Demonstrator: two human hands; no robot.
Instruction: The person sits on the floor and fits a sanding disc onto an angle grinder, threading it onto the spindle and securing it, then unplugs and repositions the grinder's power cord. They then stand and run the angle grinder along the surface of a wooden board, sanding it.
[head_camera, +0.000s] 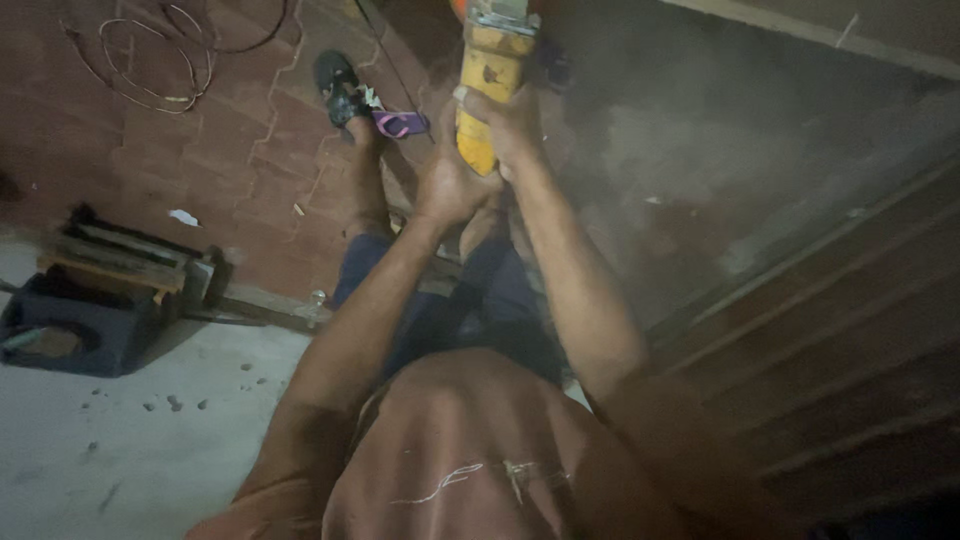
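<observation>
Both hands clamped on a yellow power tool, arms stretched toward 12 o'clock.

The left hand (450, 185) and right hand (515, 130) wrapped tightly around the yellow power tool (488, 75), a hard, blocky plastic body near the top edge. At 11 o'clock a foot in a purple flip-flop (398, 123) stood on the reddish brick floor (150, 160); thin looped wire (160, 60) lay at 10 o'clock; a dark box (75, 335) sat at 9 o'clock.

floor (230, 130): reddish brick pavers | on it: wire coil (160, 55); purple sandal (400, 124); dark box (80, 335)
</observation>
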